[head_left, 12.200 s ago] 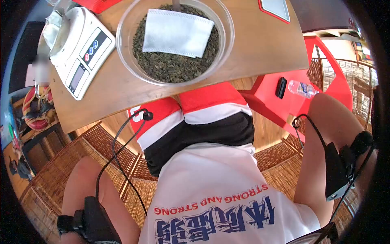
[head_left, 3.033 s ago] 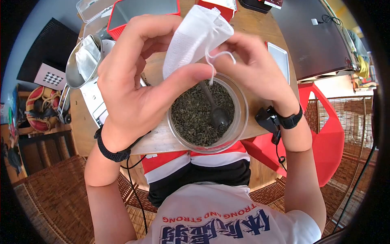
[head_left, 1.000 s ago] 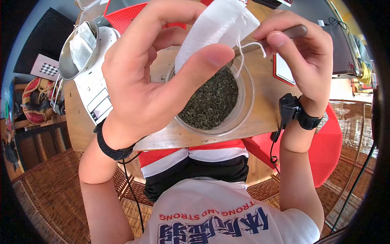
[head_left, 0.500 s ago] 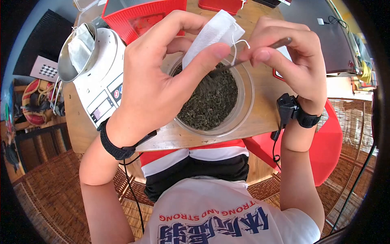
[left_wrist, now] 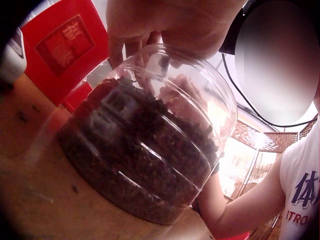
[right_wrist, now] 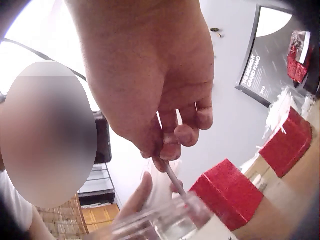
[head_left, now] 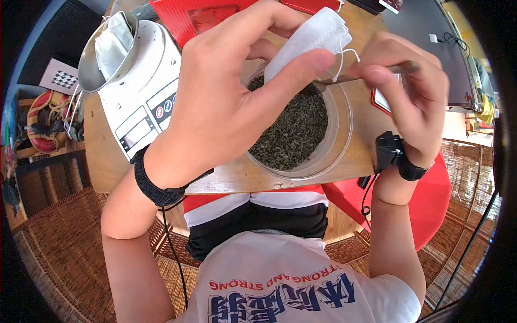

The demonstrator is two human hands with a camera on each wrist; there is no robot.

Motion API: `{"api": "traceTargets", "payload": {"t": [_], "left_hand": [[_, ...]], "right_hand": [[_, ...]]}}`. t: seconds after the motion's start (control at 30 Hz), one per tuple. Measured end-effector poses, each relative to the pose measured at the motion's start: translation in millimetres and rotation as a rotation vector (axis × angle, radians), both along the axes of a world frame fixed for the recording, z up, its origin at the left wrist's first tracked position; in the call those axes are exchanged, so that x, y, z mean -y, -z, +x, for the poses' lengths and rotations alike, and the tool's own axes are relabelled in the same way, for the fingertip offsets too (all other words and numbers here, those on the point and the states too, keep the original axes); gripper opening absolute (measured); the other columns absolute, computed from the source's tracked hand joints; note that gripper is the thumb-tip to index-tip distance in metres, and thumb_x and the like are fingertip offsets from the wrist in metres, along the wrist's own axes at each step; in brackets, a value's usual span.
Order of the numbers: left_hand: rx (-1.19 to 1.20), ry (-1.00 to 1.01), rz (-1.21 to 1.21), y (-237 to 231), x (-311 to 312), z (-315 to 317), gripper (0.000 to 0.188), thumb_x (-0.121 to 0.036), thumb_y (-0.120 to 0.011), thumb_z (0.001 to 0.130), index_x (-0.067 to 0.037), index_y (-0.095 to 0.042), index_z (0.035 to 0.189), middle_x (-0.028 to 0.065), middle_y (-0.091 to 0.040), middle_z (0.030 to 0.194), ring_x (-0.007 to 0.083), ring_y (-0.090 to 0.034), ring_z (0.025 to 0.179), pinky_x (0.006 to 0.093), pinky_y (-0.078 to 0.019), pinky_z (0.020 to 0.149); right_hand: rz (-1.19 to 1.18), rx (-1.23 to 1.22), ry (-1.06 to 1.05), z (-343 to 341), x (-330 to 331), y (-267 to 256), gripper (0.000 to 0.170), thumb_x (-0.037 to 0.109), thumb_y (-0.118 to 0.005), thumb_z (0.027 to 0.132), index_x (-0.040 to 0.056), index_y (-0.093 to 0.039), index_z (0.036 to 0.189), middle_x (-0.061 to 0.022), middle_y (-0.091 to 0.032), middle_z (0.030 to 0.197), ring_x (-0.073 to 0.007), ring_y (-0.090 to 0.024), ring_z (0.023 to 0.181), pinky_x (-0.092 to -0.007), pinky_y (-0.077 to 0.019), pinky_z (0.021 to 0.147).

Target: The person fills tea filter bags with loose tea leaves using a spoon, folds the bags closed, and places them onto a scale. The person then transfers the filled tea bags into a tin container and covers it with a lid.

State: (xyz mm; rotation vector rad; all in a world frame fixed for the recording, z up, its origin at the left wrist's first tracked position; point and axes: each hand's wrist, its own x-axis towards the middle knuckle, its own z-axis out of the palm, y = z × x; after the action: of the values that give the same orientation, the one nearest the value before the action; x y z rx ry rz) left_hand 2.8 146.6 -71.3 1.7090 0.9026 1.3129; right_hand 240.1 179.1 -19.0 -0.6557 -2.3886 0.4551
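Observation:
My left hand (head_left: pixel 226 102) pinches a white drawstring tea bag (head_left: pixel 307 46) between thumb and fingers, its loose string (head_left: pixel 344 56) hanging on the right side. Below the bag is a clear plastic tub (head_left: pixel 344 132) of dark loose tea leaves (head_left: pixel 293 129). Fingers and thumb of my right hand (head_left: pixel 412 89) grip the dark handle of a spoon (head_left: pixel 344 79), which slants down to the left over the tub. The spoon's bowl end is dim beside the left thumb. In the right wrist view the spoon handle (right_wrist: pixel 175 178) points down from the fingertips.
On the left a white kitchen scale (head_left: pixel 142 75) bears a metal bowl (head_left: pixel 89 75) holding a white tea bag (head_left: pixel 114 46). A red box (head_left: pixel 199 19) stands behind the left hand. A red-rimmed tray (head_left: pixel 379 99) lies right of the tub, partly behind the right hand.
Earlier the bag lay flat on the leaves with both hands away. The left hand now holds it up, and the right hand has taken the spoon from the tub. Lately both hands shift slightly right.

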Motion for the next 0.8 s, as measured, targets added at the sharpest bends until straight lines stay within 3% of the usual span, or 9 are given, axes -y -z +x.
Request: {"api": "traceTargets", "payload": {"t": [0.07, 0.13, 0.2, 0.23, 0.3, 0.37, 0.53, 0.7, 0.8], "left_hand": [[-0.035, -0.011, 0.006, -1, 2, 3, 0.024, -0.009, -0.067, 0.102, 0.004, -0.060, 0.121, 0.0083, -0.071, 0.107, 0.0139, -0.070, 0.087, 0.0270, -0.0560, 0.079], [0.132, 0.090, -0.088, -18, 9, 7, 0.026, -0.011, -0.066, 0.102, 0.004, -0.060, 0.122, 0.0095, -0.071, 0.109, 0.0144, -0.070, 0.088, 0.0272, -0.0563, 0.079], [0.162, 0.120, -0.027, 7, -2, -1, 0.026, -0.012, -0.065, 0.103, 0.004, -0.060, 0.122, 0.0102, -0.072, 0.110, 0.0148, -0.070, 0.088, 0.0274, -0.0565, 0.079], [0.192, 0.143, 0.035, 17, -7, -3, 0.026, -0.013, -0.065, 0.103, 0.004, -0.059, 0.123, 0.0108, -0.072, 0.110, 0.0151, -0.071, 0.088, 0.0277, -0.0566, 0.079], [0.268, 0.167, -0.013, 25, -11, -3, 0.026, -0.013, -0.064, 0.104, 0.005, -0.059, 0.123, 0.0109, -0.072, 0.110, 0.0155, -0.071, 0.088, 0.0278, -0.0566, 0.079], [0.343, 0.187, -0.064, 27, -11, -3, 0.026, -0.013, -0.064, 0.104, 0.005, -0.060, 0.122, 0.0111, -0.072, 0.110, 0.0159, -0.071, 0.088, 0.0280, -0.0567, 0.080], [0.091, 0.014, -0.009, 16, -4, 1, 0.025, -0.012, -0.064, 0.104, 0.005, -0.060, 0.122, 0.0098, -0.072, 0.109, 0.0145, -0.071, 0.087, 0.0267, -0.0557, 0.078], [0.071, 0.053, -0.007, 10, -5, -3, 0.024, -0.011, -0.064, 0.104, 0.005, -0.060, 0.122, 0.0089, -0.071, 0.107, 0.0131, -0.070, 0.086, 0.0260, -0.0553, 0.077], [0.105, 0.038, 0.003, 16, -3, 0, 0.024, -0.011, -0.063, 0.104, 0.004, -0.060, 0.121, 0.0086, -0.072, 0.106, 0.0129, -0.070, 0.086, 0.0260, -0.0554, 0.077]], "right_hand": [[-0.108, -0.011, -0.032, -5, -2, 6, 0.008, 0.000, -0.062, 0.096, -0.0046, -0.065, 0.090, -0.0086, -0.068, 0.082, -0.0131, -0.057, 0.069, -0.0270, -0.0465, 0.064], [-0.177, 0.006, -0.041, -10, -7, 15, 0.010, 0.001, -0.062, 0.098, -0.0043, -0.065, 0.090, -0.0079, -0.068, 0.082, -0.0116, -0.057, 0.070, -0.0269, -0.0469, 0.065], [-0.455, -0.171, 0.031, -13, -10, 30, 0.014, 0.004, -0.060, 0.101, -0.0030, -0.065, 0.091, -0.0073, -0.069, 0.085, -0.0104, -0.057, 0.072, -0.0259, -0.0469, 0.067], [-0.454, -0.171, 0.036, -11, -14, 33, 0.014, 0.004, -0.060, 0.101, -0.0030, -0.065, 0.091, -0.0073, -0.069, 0.085, -0.0104, -0.057, 0.072, -0.0259, -0.0469, 0.067], [-0.596, -0.215, -0.080, -9, -21, 37, 0.013, 0.007, -0.063, 0.102, -0.0005, -0.070, 0.095, -0.0036, -0.072, 0.092, -0.0090, -0.058, 0.074, -0.0242, -0.0462, 0.067], [-0.586, -0.204, -0.043, -5, -18, 32, 0.016, 0.008, -0.060, 0.102, -0.0009, -0.068, 0.092, -0.0055, -0.070, 0.087, -0.0097, -0.056, 0.071, -0.0248, -0.0450, 0.065], [-0.413, -0.280, -0.106, -7, -1, 13, 0.020, 0.015, -0.062, 0.094, -0.0002, -0.065, 0.081, -0.0121, -0.068, 0.073, -0.0149, -0.054, 0.059, -0.0290, -0.0392, 0.056], [-0.115, -0.201, -0.180, -27, 17, 18, 0.029, 0.021, -0.069, 0.087, -0.0014, -0.066, 0.069, -0.0129, -0.066, 0.062, -0.0208, -0.055, 0.053, -0.0353, -0.0379, 0.055], [-0.040, -0.370, -0.080, -26, 24, 19, 0.035, 0.028, -0.072, 0.090, -0.0022, -0.067, 0.073, -0.0097, -0.062, 0.064, -0.0189, -0.050, 0.053, -0.0342, -0.0343, 0.054]]}}
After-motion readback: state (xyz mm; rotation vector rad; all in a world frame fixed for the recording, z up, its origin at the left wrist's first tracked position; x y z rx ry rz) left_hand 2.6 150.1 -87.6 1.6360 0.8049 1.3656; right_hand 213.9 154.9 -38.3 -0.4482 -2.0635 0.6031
